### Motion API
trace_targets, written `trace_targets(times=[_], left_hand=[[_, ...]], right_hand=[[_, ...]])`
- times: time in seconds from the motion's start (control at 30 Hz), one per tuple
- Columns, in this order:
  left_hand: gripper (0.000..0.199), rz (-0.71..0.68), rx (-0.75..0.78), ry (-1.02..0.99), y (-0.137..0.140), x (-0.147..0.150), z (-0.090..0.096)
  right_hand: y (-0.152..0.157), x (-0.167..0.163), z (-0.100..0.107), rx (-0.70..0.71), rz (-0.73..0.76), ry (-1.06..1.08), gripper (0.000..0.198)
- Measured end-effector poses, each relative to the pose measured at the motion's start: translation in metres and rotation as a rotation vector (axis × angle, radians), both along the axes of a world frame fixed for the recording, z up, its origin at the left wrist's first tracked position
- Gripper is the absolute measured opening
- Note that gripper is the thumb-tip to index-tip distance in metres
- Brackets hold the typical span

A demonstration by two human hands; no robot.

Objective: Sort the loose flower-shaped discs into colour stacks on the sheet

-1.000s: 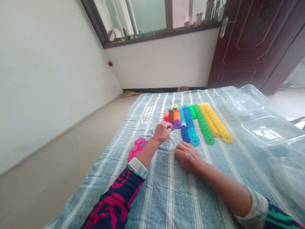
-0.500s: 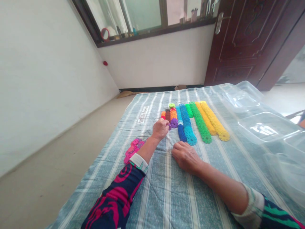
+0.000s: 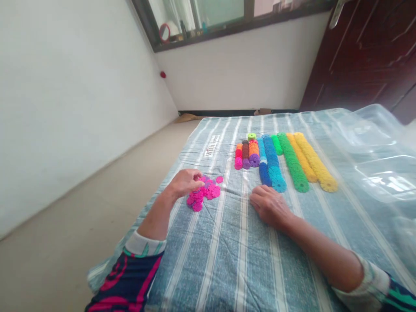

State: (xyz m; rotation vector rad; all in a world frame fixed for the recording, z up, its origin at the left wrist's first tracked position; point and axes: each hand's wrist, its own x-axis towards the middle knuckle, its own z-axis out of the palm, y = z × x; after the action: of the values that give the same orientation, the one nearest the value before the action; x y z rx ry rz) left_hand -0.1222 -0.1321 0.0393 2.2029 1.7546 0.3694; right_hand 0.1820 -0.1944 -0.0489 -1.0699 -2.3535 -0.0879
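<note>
My left hand point(image 3: 185, 182) is at the upper left of a loose pile of pink and purple notched plastic discs point(image 3: 211, 190), thumb and fingertips pinched at a pink disc point(image 3: 199, 183). Curled on the cloth, my right hand point(image 3: 269, 206) sits just below the blue disc row point(image 3: 274, 164); what its fingers hold, if anything, is hidden. Beyond the hands, overlapping discs lie in colour rows: a short red and pink row point(image 3: 238, 156), a brown row point(image 3: 245, 151), an orange and purple row point(image 3: 254, 154), a green row point(image 3: 294, 164) and a yellow row point(image 3: 315, 160).
A striped blue-grey cloth point(image 3: 224, 260) covers the table, with a "With love" label point(image 3: 212, 146) on it. Clear plastic containers point(image 3: 386, 177) stand at the right. A wall and a dark red door point(image 3: 360, 65) are beyond the table.
My left hand has moved back and left, from the short rows to the pink pile. My right hand stays below the blue row. The view has shifted, moving the rows rightward in the picture.
</note>
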Motion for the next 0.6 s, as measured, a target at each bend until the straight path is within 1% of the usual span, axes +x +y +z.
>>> trace_targets(times=[0.03, 0.1, 0.17, 0.27, 0.33, 0.37, 0.43, 0.5, 0.6], left_hand=[[0.026, 0.003, -0.047, 0.016, -0.009, -0.006, 0.0], [0.035, 0.018, -0.072, 0.072, -0.026, -0.012, -0.002], [0.047, 0.019, -0.02, 0.13, -0.042, -0.015, -0.007], [0.072, -0.007, 0.135, 0.162, -0.061, -0.013, -0.021], [0.087, -0.058, 0.167, 0.165, -0.068, -0.011, -0.034], [0.091, -0.094, 0.165, 0.166, -0.069, -0.01, -0.041], [0.093, -0.162, 0.148, 0.167, -0.068, -0.009, -0.053], [0.09, -0.21, 0.152, 0.159, -0.062, -0.008, -0.063], [0.083, -0.25, 0.192, 0.128, -0.049, -0.006, -0.07]], right_hand=[[0.0, 0.0, 0.0, 0.005, 0.001, 0.002, 0.029], [-0.001, 0.001, 0.0, 0.009, 0.004, 0.006, 0.03], [0.0, 0.002, -0.001, 0.005, 0.007, 0.009, 0.03], [0.0, 0.002, -0.002, -0.006, 0.007, 0.004, 0.03], [0.0, 0.002, -0.003, -0.01, 0.003, 0.0, 0.031], [0.0, 0.002, -0.003, -0.01, 0.002, 0.0, 0.032], [0.0, 0.001, -0.004, -0.014, 0.0, 0.001, 0.032], [0.0, 0.001, -0.004, -0.018, 0.002, 0.002, 0.032], [0.0, 0.002, -0.004, -0.016, 0.009, 0.003, 0.032]])
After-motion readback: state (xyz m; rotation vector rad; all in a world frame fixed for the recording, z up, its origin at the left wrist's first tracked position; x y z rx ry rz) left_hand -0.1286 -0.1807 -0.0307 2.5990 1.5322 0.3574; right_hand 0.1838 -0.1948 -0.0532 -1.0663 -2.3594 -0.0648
